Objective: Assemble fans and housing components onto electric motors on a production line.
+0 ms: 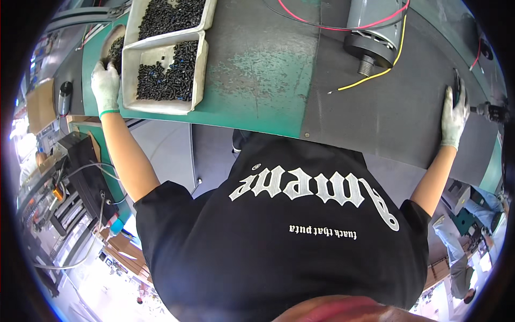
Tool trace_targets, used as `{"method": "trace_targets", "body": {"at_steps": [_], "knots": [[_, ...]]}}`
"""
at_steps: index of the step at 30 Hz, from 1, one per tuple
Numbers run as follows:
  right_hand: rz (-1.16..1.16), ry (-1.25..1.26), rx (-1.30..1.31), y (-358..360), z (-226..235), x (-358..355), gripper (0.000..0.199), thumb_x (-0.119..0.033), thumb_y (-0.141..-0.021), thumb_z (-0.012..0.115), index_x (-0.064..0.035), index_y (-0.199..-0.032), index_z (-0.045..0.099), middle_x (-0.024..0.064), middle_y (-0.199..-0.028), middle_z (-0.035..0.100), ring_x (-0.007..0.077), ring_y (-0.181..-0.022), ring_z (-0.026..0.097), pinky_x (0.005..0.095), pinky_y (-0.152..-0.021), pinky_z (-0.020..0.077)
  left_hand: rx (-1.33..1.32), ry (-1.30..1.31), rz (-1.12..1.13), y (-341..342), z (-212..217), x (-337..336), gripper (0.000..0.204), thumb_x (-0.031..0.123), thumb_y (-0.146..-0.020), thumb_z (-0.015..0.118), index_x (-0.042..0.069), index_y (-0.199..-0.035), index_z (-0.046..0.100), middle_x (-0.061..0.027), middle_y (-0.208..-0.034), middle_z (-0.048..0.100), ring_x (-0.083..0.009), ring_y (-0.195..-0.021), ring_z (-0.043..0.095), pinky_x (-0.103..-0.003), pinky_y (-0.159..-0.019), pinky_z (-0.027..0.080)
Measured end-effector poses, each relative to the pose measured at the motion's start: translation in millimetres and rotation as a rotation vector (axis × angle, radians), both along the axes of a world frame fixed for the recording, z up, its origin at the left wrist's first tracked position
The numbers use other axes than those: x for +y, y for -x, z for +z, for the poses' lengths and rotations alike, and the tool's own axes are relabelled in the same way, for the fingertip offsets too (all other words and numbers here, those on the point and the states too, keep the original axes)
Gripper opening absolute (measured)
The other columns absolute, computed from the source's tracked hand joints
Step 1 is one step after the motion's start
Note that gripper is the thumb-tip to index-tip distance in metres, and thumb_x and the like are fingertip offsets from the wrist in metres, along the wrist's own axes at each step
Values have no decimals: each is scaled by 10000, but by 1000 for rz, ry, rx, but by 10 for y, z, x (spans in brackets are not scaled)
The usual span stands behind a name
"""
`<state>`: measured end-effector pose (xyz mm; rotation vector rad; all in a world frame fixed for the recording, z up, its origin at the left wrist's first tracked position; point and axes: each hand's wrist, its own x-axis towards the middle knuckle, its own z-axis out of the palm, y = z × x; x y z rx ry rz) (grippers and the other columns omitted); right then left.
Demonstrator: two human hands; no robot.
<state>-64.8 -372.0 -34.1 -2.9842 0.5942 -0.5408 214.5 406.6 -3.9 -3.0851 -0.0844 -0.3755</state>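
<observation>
My left hand [105, 88], in a whitish glove, is at the near edge of a round, shallow bowl [111, 36] of small black cylindrical parts. Its fingers curl in at the rim; whatever lies between them is too small to make out. Far to the right, my right hand [454, 119], also gloved, closes around a slim dark object [456, 88]; its kind is unclear. Between my hands, at the back of the bench, lies a grey cylindrical motor [375, 29] with a black end and a threaded shaft [366, 65] pointing toward me.
Two white bins [198, 80] of small black parts stand beside the bowl. Red, black and yellow wires [358, 84] run around the motor. A dark mat [370, 118] covers the right of the green bench [257, 80]. A black chuck-like tool [491, 112] lies beside my right hand.
</observation>
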Motion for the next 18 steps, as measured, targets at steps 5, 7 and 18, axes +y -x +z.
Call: {"method": "trace_targets", "body": {"at_steps": [5,7,18], "knots": [[131,73,-11,75,-7,-224,417,-256,-999,492,-97,-1383,533,189,-1362,560,365,-1248,526,428,-1060,398,-206,170,-100,54,35,-86,255,245,-925,584,60,-1059,698,-186,-946,710,-334,-868,674,-404,-775,524],[195,66,-42,-10,23,-52,402,-242,-998,493,-90,-1365,553,184,-1343,579,360,-1234,541,423,-1051,410,-246,181,-146,-11,-44,165,246,213,-935,601,38,-1087,682,-152,-926,723,-260,-805,684,-353,-734,527],[104,-23,103,-6,50,99,550,-433,-980,530,-83,-1404,513,216,-1418,482,374,-1329,411,438,-1106,325,-225,708,-29,167,216,-75,200,169,-957,627,8,-1067,668,8,-830,645,-49,-640,512,-213,-601,452]]}}
